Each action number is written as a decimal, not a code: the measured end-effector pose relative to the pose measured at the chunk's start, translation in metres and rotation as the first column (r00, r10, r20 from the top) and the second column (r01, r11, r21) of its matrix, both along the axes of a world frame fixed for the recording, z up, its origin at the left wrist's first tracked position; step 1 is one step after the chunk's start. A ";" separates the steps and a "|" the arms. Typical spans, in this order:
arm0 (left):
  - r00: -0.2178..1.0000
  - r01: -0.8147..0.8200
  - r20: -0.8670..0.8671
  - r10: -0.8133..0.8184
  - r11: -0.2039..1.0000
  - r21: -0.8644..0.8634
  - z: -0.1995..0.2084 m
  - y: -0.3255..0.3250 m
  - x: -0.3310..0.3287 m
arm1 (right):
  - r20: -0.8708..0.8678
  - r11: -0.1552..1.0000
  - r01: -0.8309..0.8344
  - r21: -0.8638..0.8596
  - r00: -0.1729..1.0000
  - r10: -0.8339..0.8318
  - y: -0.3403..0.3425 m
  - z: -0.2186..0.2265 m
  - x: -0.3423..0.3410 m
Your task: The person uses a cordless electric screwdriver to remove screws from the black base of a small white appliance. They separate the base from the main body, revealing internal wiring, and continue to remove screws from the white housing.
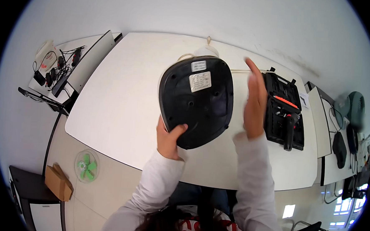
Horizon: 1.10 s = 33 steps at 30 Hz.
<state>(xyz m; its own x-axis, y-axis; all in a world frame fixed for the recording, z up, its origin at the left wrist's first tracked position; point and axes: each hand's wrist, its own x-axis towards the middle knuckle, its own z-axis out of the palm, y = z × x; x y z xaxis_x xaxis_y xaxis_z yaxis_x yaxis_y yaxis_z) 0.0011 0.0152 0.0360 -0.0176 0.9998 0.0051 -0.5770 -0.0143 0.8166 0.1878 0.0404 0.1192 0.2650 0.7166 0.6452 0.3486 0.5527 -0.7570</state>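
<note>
A: Where is the appliance (202, 112)?
B: Over the worktop (119, 91), black underside showing. Left hand (168, 142) clamped on its near-left edge; right hand (255, 103) open, apart, between it and the toolkit (276, 130).
A: Step?
B: Apparently, exposing the underside. Next move seemingly calls for steady left support.

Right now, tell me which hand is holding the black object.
The left hand, gripping the black object at its lower-left edge. The right hand is open, apart from it.
</note>
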 end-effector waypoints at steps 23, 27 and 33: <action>-0.151 0.753 -0.821 0.550 0.603 0.266 0.140 0.025 0.092 | -0.982 0.988 -0.147 -0.048 -0.172 -0.073 0.044 -0.129 -0.009; -0.284 0.810 -0.771 0.570 0.572 0.125 0.150 0.017 0.117 | -0.965 0.990 -0.138 -0.016 -0.259 -0.052 0.038 -0.144 0.006; -0.522 0.782 -0.477 0.707 0.620 0.062 0.136 -0.010 0.129 | -0.936 0.970 -0.240 0.033 -0.349 -0.055 0.038 -0.147 -0.015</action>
<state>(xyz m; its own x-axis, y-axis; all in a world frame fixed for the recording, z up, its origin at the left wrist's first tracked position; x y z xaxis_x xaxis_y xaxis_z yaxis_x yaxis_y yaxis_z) 0.1301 0.0053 0.1716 0.7931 0.6054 0.0663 0.5674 -0.6949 -0.4417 0.1726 0.0788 -0.0276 0.3196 0.8332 -0.4513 -0.9402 0.3381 -0.0416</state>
